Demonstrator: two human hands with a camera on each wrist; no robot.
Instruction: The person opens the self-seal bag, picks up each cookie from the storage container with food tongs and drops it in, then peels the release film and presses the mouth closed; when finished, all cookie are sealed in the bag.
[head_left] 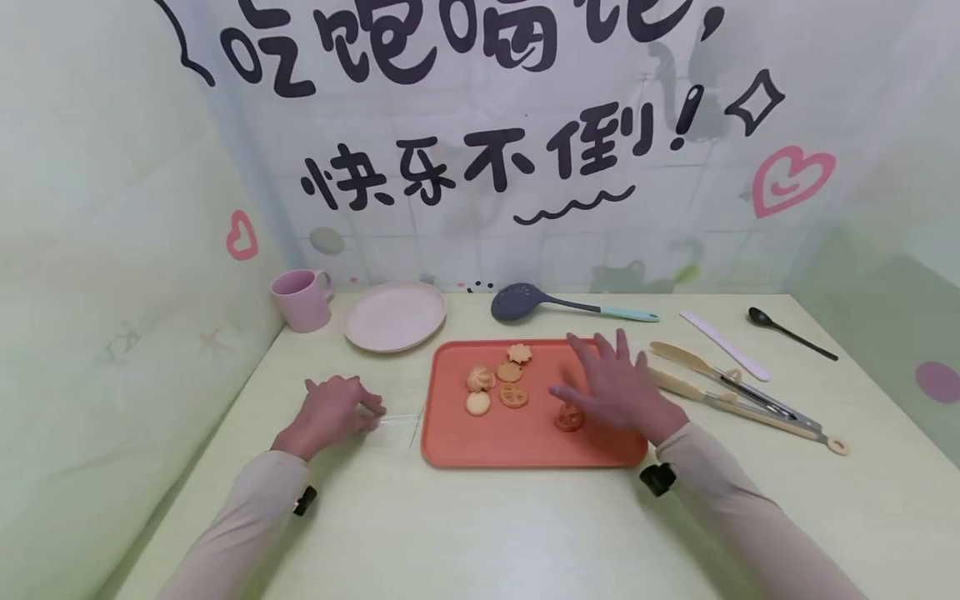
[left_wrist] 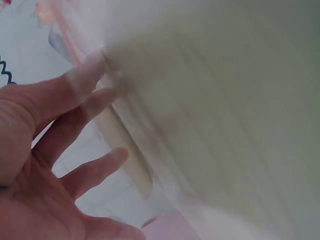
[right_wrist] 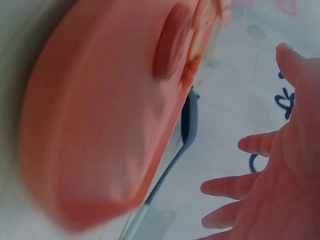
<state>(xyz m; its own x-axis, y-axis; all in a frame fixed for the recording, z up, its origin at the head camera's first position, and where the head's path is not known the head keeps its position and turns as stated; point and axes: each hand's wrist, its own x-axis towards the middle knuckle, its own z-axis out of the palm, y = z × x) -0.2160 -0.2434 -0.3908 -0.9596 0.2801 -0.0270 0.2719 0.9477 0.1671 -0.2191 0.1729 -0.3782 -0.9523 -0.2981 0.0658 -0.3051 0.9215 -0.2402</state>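
Observation:
Thumb and index finger of my left hand point(head_left: 336, 412) pinch the edge of a clear plastic film point(head_left: 399, 418), left of the red tray point(head_left: 480, 450). In the left wrist view the see-through film point(left_wrist: 200, 125) stretches away from those fingertips, while the other fingers are spread. My right hand point(head_left: 618, 390), fingers apart and holding nothing, hovers over the tray's right half. A dark brown pretzel-shaped cookie point(head_left: 569, 417) lies under its thumb side. Further left on the tray sit a round pale cookie point(head_left: 477, 404), a swirled cookie point(head_left: 480, 379) and a lattice cookie point(head_left: 513, 395).
A pink mug point(head_left: 302, 302) and a pink plate point(head_left: 395, 317) stand at the back left. Behind the tray lies a dark slotted spoon point(head_left: 517, 302). To the right are tongs point(head_left: 738, 398), a lilac knife point(head_left: 723, 343) and a small black spoon point(head_left: 791, 333).

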